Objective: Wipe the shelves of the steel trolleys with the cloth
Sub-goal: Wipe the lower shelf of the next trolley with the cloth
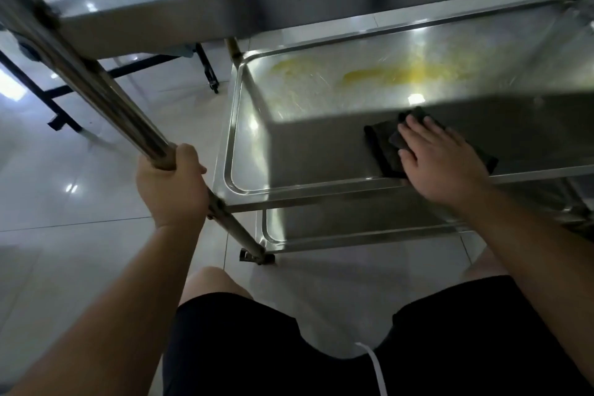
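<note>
Trolley (321,196) fills right and centre of my view. Top shelf (225,10) far and overhead, middle shelf (289,151) below it, bottom shelf (353,235) lowest and nearest. Cloth (382,151) on middle shelf, right of centre, near front rim. My right hand (440,164) on cloth. My left hand (173,183) on near-left post (96,87). Smear (369,75) on far part of middle shelf. Second frame (128,69) on floor, far left.

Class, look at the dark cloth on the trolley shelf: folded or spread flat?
Folded: the cloth shows stacked layers beside the right hand pressing it.
</note>
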The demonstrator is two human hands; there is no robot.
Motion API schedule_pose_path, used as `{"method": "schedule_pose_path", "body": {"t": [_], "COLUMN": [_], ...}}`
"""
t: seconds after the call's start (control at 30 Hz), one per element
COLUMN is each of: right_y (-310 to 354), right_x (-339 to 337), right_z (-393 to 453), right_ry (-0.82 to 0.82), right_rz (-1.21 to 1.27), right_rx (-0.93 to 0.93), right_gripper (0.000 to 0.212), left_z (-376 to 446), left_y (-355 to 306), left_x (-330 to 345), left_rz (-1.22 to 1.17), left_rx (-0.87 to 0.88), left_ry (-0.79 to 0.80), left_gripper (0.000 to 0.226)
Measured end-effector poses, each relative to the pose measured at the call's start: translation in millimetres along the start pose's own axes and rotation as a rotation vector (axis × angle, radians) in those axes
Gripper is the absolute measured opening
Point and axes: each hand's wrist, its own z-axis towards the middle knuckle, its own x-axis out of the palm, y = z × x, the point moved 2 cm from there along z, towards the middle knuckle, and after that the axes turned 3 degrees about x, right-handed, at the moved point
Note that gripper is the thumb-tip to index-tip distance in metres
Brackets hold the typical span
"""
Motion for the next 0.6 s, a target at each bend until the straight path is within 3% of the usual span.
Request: {"method": "schedule_pose_path", "body": {"t": [0.07, 0.17, 0.27, 0.37, 0.47, 0.6], "right_y": [-12, -9, -11, -11, -12, -14], "right_x": [0, 1, 3, 5, 6, 4], "right_z": [4, 7, 9, 9, 10, 11], "right_ry": [0.020, 0.029, 0.040, 0.052, 0.048, 0.075], "right_rz": [0.004, 0.013, 0.025, 0.022, 0.016, 0.039], "right_rx": [0.063, 0.081, 0.072, 0.057, 0.051, 0.010], "right_gripper": [0.063, 0.063, 0.063, 0.063, 0.065, 0.066], "left_z": [-5, -28, -71, -110, -133, -139], "left_y": [8, 34, 62, 62, 37, -16], "left_x": [-3, -14, -19, -4, 29, 104], "left_rz": [0.094, 0.490, 0.728, 0.775, 0.802, 0.568], "left_rx": [-0.011, -0.041, -0.319, -0.505, -0.286, 0.223], "left_ry": [0.003, 0.188, 0.365, 0.556, 0.737, 0.763], "left_gripper": [0.016, 0.036, 0.068, 0.047, 0.014, 0.011]}}
